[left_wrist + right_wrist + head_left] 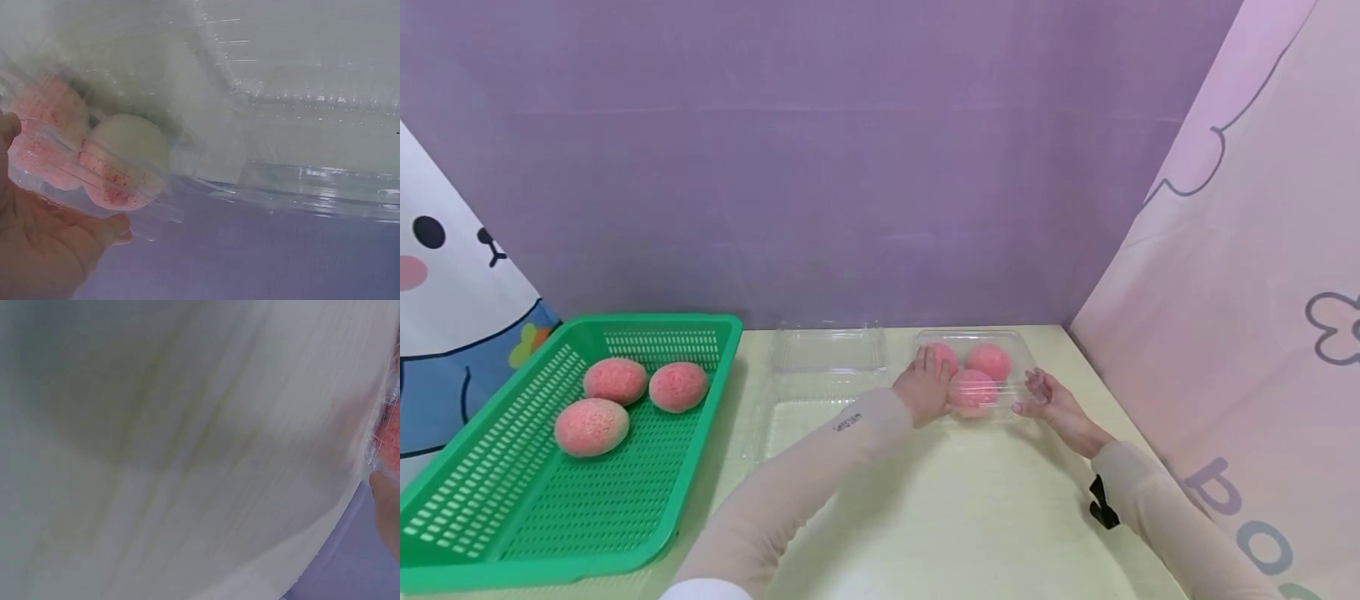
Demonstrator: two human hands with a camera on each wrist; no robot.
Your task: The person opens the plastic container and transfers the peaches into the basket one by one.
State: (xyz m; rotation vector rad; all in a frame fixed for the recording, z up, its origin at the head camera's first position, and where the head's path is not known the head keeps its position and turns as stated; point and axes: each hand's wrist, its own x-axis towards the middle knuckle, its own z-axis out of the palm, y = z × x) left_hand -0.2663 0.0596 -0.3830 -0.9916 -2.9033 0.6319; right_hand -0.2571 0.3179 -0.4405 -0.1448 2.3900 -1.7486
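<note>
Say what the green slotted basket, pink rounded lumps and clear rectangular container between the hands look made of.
Green slotted basket: probably plastic, smooth, evenly moulded slots. Pink rounded lumps: foam or baked dough, uncertain; matte, speckled, grainy. Clear rectangular container: likely plastic, shiny, transparent with bright highlights.

Pink balls shared: high head, close wrists
</note>
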